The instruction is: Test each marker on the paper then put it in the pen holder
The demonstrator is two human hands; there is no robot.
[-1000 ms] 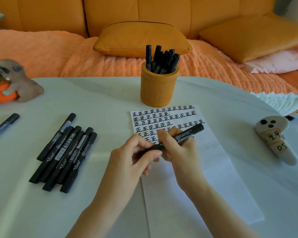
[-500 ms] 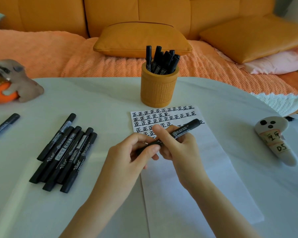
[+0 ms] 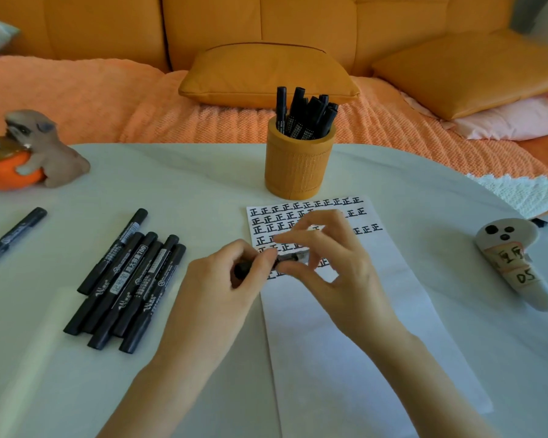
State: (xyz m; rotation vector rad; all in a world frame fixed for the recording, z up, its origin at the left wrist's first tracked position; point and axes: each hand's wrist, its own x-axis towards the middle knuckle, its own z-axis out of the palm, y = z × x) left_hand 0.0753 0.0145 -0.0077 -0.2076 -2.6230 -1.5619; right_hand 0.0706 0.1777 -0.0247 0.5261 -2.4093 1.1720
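Both hands hold one black marker [image 3: 290,258] just above the white paper [image 3: 339,336], whose top is filled with rows of black characters. My left hand [image 3: 225,279] grips the marker's left end. My right hand [image 3: 329,263] pinches its right part between thumb and fingers, the other fingers spread. The orange pen holder [image 3: 299,167] stands behind the paper with several black markers [image 3: 304,113] upright in it. A bunch of several black markers [image 3: 127,286] lies on the table to the left.
A lone black marker [image 3: 11,238] lies at the far left edge. A grey animal figure with an orange bowl [image 3: 29,153] sits at the back left. A white ghost-shaped object [image 3: 513,263] lies to the right. An orange sofa with cushions [image 3: 266,74] is behind the table.
The marker has swung from a slant to nearly level and my right hand has shifted along it, fingers now spread. The long end that stuck out to the right no longer shows.
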